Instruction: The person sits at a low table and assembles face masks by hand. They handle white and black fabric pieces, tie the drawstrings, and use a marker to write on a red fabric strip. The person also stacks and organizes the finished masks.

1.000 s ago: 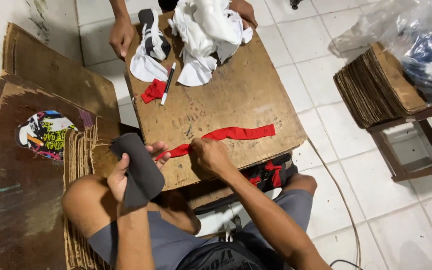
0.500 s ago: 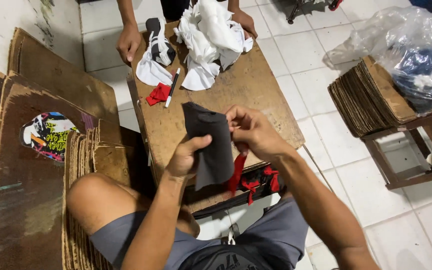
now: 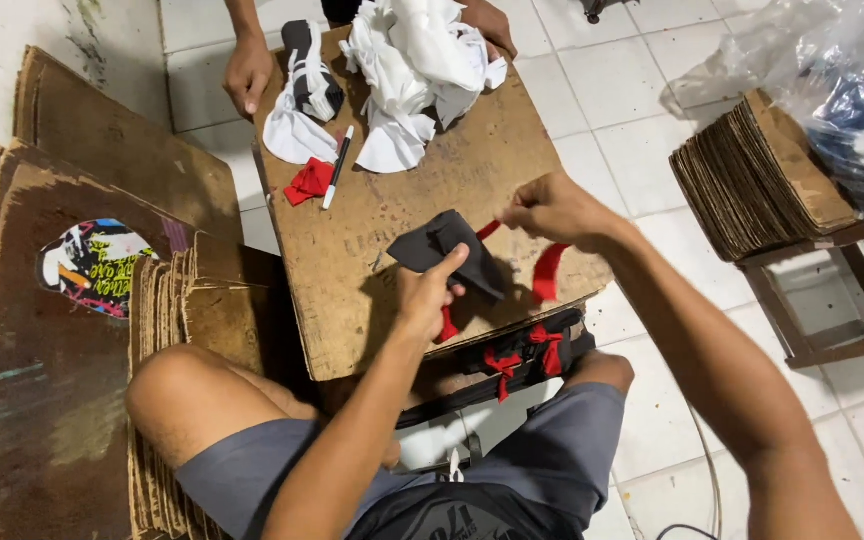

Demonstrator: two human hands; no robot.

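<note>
A folded dark grey cloth (image 3: pixel 449 252) hangs just above the near half of the cardboard work board (image 3: pixel 402 215), with a red ribbon (image 3: pixel 549 270) running around it. The person's left hand (image 3: pixel 427 295) grips the lower edge of the cloth, thumb pressed up against its face and the other fingers curled behind it; a short red ribbon end shows below that hand. The right hand (image 3: pixel 555 208), to the right of the cloth and over the board's right edge, pinches the ribbon between closed fingertips and holds it taut, and the loose part of the ribbon drops in a curve towards the board's near right corner.

Under the near edge of the board lies a pile of dark bundles tied with red ribbon (image 3: pixel 514 358), between the person's knees. On the far half of the board sit a heap of white cloth (image 3: pixel 414 70), a black-and-white folded piece (image 3: pixel 304 85), a small red scrap (image 3: pixel 309 181) and a black-and-white marker pen (image 3: pixel 337 166) lying beside the scrap. Another person's hand (image 3: pixel 248 78) rests at the far left corner of the board and a second hand (image 3: pixel 487 22) at the white heap.

Left of the board stand stacks of flat brown cardboard sheets (image 3: pixel 72 330), one bearing a colourful sticker (image 3: pixel 92 268). Right of the board, well apart, a wooden stool (image 3: pixel 832 300) carries more stacked cardboard (image 3: pixel 752 175) and a clear plastic bag (image 3: pixel 832 80).
</note>
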